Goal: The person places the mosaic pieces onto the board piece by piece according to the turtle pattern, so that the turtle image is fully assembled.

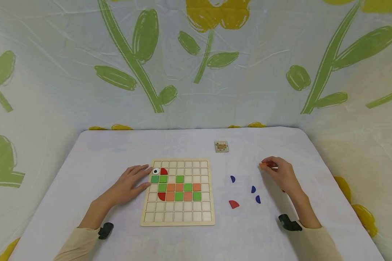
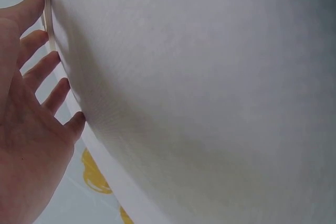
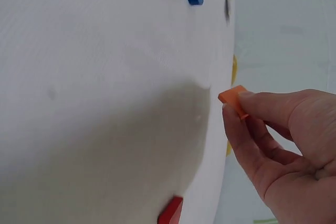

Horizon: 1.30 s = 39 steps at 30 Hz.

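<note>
My right hand (image 1: 283, 174) is over the right side of the table, pinching a small orange tile (image 3: 233, 98) between thumb and fingertips. At the left edge of a wooden grid board (image 1: 177, 223) rests my left hand (image 1: 125, 186), its fingers spread and fairly straight. Green tiles and orange tiles (image 1: 171, 187) fill several squares of the board. Near its top left corner lie a white eye disc (image 1: 155, 171) and a red quarter-circle (image 1: 163, 172); another red quarter-circle (image 1: 161, 196) sits lower down.
Blue half-circles (image 1: 253, 189) lie right of the board, with a loose red quarter-circle (image 1: 234, 204) nearer the front. Part of another red piece (image 3: 171, 211) shows below the right hand. A small picture card (image 1: 221, 146) lies at the back. Patterned cloth (image 1: 248, 72) surrounds the table.
</note>
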{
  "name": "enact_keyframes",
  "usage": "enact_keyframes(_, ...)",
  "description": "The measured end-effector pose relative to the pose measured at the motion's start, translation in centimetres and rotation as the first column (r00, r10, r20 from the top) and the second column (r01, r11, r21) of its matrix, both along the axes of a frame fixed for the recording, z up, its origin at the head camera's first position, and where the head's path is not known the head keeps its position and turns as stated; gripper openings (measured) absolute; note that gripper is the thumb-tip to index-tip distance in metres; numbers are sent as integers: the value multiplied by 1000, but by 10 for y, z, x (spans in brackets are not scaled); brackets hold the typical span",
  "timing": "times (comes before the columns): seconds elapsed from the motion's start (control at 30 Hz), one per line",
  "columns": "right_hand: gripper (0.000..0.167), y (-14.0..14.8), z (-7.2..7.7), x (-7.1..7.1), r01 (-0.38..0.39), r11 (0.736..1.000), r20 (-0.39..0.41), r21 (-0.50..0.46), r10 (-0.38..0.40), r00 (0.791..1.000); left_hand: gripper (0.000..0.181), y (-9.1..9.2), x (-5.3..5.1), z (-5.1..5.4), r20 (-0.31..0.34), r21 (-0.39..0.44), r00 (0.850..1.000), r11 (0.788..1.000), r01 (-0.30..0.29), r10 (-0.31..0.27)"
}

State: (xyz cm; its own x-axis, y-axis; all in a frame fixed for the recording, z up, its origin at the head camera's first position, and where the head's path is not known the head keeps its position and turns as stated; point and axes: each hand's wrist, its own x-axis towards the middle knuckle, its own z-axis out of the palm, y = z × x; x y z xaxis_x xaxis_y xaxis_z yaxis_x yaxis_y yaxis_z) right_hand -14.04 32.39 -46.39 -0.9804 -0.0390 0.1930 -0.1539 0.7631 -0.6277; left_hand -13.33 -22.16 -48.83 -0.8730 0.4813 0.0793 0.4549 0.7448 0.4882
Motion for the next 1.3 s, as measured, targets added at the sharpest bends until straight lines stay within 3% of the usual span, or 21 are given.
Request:
enact_keyframes(0.3,16,-22,1,-6,-42,999,-45,-7,42,998,57,0,0,-2,3,3,1000,1000,-2,2)
enact_keyframes(0.7,18,-54,-2,-14,-96,994,18,-49,97,995,58,-1,-1,-1,5,4,1000,1000,-2,2)
enact_keyframes(1.03,18,-85,-5,-17,-126,988,27,-89,128,991,57,0,0,1,8,4,1000,1000,-3,3)
enact_keyframes(1.3,16,-109,-6,-19,-216,964,-21,-155,215,976,57,2,1,4,3,4,1000,1000,-4,4)
